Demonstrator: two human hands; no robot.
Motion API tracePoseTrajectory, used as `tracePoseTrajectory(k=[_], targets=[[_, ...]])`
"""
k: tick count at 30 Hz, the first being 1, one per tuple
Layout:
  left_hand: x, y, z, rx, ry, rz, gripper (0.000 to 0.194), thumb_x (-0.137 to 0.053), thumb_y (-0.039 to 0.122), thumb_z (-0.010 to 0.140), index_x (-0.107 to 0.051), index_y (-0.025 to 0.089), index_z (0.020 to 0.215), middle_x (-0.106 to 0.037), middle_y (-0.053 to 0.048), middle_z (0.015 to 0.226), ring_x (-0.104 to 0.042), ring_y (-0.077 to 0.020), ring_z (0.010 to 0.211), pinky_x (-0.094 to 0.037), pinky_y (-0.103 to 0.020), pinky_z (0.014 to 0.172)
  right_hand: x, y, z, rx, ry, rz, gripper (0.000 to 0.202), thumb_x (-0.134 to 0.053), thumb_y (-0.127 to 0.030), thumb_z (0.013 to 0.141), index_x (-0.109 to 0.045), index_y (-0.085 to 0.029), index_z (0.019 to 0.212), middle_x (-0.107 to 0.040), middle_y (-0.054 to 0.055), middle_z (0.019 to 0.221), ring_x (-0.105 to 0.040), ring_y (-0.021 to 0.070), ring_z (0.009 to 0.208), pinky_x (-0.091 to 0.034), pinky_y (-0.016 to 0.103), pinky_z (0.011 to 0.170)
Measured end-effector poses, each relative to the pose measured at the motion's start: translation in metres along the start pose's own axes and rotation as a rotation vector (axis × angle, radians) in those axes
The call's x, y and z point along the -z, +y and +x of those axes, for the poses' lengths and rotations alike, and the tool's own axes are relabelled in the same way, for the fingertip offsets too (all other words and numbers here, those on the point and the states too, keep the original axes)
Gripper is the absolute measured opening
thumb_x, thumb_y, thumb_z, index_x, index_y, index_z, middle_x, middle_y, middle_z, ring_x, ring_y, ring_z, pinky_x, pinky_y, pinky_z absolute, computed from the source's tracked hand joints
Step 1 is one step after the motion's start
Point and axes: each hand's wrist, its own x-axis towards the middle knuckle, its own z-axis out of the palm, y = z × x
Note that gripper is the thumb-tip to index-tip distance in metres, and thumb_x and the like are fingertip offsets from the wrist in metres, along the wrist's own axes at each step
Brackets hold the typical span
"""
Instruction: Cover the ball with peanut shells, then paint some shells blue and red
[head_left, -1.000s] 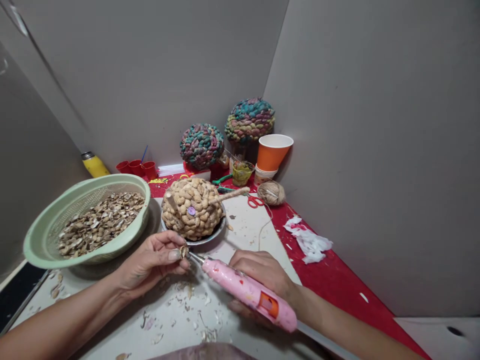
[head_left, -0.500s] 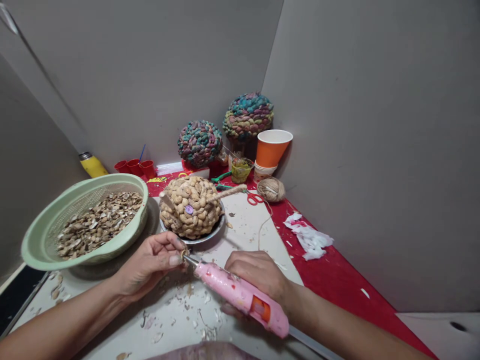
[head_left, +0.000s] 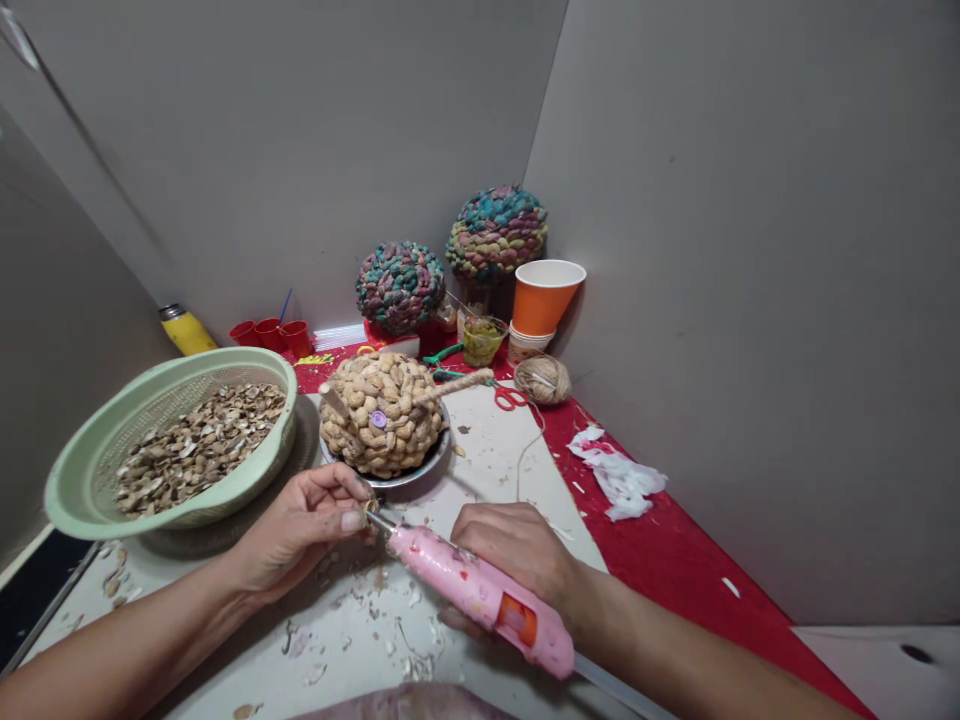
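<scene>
My right hand [head_left: 517, 550] is wrapped round a pink hot glue gun [head_left: 480, 595], with a clear glue stick [head_left: 619, 690] sticking out of its back end. Between thumb and fingers, my left hand [head_left: 319, 515] pinches a small peanut shell piece [head_left: 370, 508], mostly hidden by the fingertips. The gun's metal nozzle meets that shell. Just beyond my left hand, a ball covered in peanut shells [head_left: 386, 440] rests in a metal bowl [head_left: 420, 472]. It bears a purple button [head_left: 379, 419], and a twine-wrapped stick [head_left: 457, 385] juts from its right side.
At left stands a green colander [head_left: 67, 500] of shells. Two colourful shell balls [head_left: 400, 287] [head_left: 496, 235], red cups [head_left: 268, 334], an orange paper cup [head_left: 546, 300] and a yellow bottle [head_left: 187, 332] line the back. Twine [head_left: 541, 380], red-handled scissors [head_left: 511, 398] and crumpled tissue [head_left: 619, 475] lie right.
The glue gun's rear end has shifted very slightly to the left. Otherwise both hands and the pinched shell stay practically where they were.
</scene>
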Motion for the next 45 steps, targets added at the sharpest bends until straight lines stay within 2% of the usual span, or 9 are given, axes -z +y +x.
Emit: tracePoseTrajectory(k=[4, 9, 20, 32, 45], targets=[[-0.0005, -0.0001, 0.0004, -0.02, -0.004, 0.012, 0.022, -0.09, 0.018, 0.066, -0.074, 0.015, 0.08, -0.07, 0.001, 0.066, -0.062, -0.0065, 0.059, -0.048, -0.013, 0.059, -0.0001, 0.0003, 0.0006, 0.013, 0.008, -0.016, 0.039, -0.058, -0.051, 0.094, -0.053, -0.021, 0.07, -0.055, 0.0, 0.059, -0.05, 0.0137, 0.053, -0.037, 0.028, 0.051], [0.0012, -0.0011, 0.0013, -0.028, 0.009, 0.045, 0.027, -0.09, 0.018, 0.066, -0.071, 0.015, 0.085, -0.071, -0.001, 0.077, -0.063, -0.0086, 0.067, -0.052, -0.017, 0.066, 0.0002, 0.0002, 0.0017, 0.027, 0.002, -0.037, 0.041, -0.052, -0.051, 0.097, -0.05, -0.022, 0.068, -0.052, -0.001, 0.057, -0.046, 0.013, 0.052, -0.032, 0.028, 0.05], [0.0048, -0.0035, -0.0007, -0.054, 0.002, 0.068, 0.031, -0.09, 0.018, 0.067, -0.07, 0.018, 0.091, -0.07, 0.0, 0.083, -0.062, -0.007, 0.073, -0.051, -0.014, 0.068, 0.0014, -0.0035, 0.006, 0.02, 0.03, -0.067, 0.039, -0.054, -0.046, 0.097, -0.046, -0.022, 0.067, -0.047, -0.004, 0.058, -0.039, 0.0116, 0.051, -0.025, 0.029, 0.048], [0.0057, -0.0022, 0.0004, -0.081, -0.028, 0.041, 0.033, -0.089, 0.015, 0.069, -0.069, 0.019, 0.095, -0.07, 0.001, 0.081, -0.062, -0.006, 0.07, -0.051, -0.014, 0.068, 0.003, -0.0035, 0.0076, 0.044, 0.017, -0.114, 0.043, -0.046, -0.046, 0.101, -0.045, -0.022, 0.066, -0.047, -0.003, 0.057, -0.039, 0.0116, 0.05, -0.025, 0.029, 0.048], [0.0074, -0.0029, -0.0012, -0.103, -0.019, 0.07, 0.034, -0.089, 0.018, 0.069, -0.068, 0.018, 0.096, -0.069, 0.0, 0.083, -0.062, -0.0067, 0.071, -0.052, -0.015, 0.068, 0.0017, 0.0009, 0.0028, 0.037, -0.006, -0.13, 0.038, -0.052, -0.046, 0.098, -0.045, -0.022, 0.069, -0.05, -0.004, 0.057, -0.042, 0.0111, 0.051, -0.026, 0.028, 0.048]])
